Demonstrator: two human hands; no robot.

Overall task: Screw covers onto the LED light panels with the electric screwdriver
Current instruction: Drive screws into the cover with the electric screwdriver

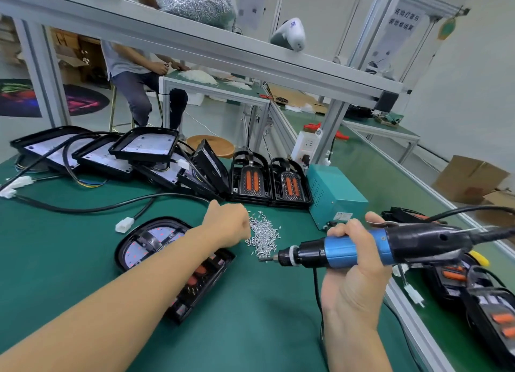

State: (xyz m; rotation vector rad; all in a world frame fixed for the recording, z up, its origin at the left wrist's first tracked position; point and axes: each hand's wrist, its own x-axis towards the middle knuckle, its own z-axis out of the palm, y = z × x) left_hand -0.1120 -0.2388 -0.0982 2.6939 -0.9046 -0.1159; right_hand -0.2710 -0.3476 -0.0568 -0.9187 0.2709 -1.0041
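The left hand (227,222), fingers curled, reached into the heap of small silver screws (263,236) at its three o'clock; whether it gripped any, I cannot tell; the right hand (352,256) grasped the blue-and-black electric screwdriver (362,249), its long axis pointing to nine o'clock, toward the heap.

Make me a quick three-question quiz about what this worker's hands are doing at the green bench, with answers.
1. True or false: the right hand grips the electric screwdriver.
2. Multiple choice: the left hand reaches to A) the teal power box, B) the pile of loose screws, C) the white connector.
3. Short answer: what lies under the left forearm on the green mat?

Key:
1. True; it is held about level, tip pointing left toward the screws.
2. B; the fingers are curled at the pile's edge, though no picked-up screw can be made out.
3. An LED light panel with its black cover.
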